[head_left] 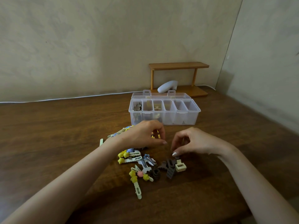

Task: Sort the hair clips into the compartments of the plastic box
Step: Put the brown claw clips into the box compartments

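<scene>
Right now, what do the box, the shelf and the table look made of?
Box: clear plastic, slightly frosted; clips show through its walls.
Shelf: likely wood, smooth orange-brown finish; grain too blurred to confirm.
Table: wood or wood-look laminate; dark streaky grain.

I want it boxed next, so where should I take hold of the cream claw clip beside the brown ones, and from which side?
Pinch the cream claw clip across its square body, probably from above and the right: that side lies free, while the brown claw clips crowd its left.
</scene>
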### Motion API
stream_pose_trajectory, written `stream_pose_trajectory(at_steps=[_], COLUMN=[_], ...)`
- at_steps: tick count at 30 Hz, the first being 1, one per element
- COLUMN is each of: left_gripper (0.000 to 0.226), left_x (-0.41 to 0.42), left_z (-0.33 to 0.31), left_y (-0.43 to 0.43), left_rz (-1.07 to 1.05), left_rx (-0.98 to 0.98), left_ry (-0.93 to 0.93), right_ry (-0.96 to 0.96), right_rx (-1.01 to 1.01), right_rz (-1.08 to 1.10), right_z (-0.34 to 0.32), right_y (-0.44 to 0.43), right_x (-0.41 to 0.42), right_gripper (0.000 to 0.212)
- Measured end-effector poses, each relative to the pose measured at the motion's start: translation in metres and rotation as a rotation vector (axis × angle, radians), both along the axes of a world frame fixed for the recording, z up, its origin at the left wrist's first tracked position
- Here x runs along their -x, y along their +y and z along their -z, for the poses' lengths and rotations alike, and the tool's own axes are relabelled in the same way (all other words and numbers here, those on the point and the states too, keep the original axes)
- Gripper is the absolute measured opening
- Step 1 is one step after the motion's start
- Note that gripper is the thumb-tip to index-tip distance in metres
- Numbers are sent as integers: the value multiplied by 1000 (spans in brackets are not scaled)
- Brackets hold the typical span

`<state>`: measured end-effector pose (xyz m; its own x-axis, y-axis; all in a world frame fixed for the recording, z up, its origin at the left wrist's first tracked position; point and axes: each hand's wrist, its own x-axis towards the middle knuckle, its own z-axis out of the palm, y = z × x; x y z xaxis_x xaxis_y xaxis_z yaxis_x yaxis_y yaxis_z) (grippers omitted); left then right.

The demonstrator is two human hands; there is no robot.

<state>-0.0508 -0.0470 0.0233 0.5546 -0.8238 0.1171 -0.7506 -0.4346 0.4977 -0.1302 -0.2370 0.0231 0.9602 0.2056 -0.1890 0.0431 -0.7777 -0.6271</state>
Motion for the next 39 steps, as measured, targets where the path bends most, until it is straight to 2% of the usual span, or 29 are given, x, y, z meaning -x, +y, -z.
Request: stream_pose_trajectory(at_steps=[6,14,22,24,27,32,35,39], left_gripper=[23,31,19,18,15,14,18,26], left_x=[12,20,21,18,6,-37,-73,-98], left_z=[-3,0,1,1,-9,-21,-19,-16], left_y=[-1,-7,-10,-9,-3,2,-2,-13], left_rz=[127,223,255,209,61,-385,-569,-625], left_rx=[-158,-254,-300,-248,-66,281,283,241], left_ry=[124,55,19,20,27,-145,-246,-150], right_ry=[-117,-235,-274,-294,-296,-275,-271,-275], right_rx=[-17,-67,-36,-35,-31,-45,-63,-56], right_rz=[72,122,124,134,143,157,161,153], right_z=[9,19,22,23,23,24,25,25], right_y=[4,-2,-3,-3,-2,-4,-4,-5], right_x=[-7,-7,-8,-8,-7,-8,-8,-8], right_gripper=[8,9,5,5,7,8,9,9])
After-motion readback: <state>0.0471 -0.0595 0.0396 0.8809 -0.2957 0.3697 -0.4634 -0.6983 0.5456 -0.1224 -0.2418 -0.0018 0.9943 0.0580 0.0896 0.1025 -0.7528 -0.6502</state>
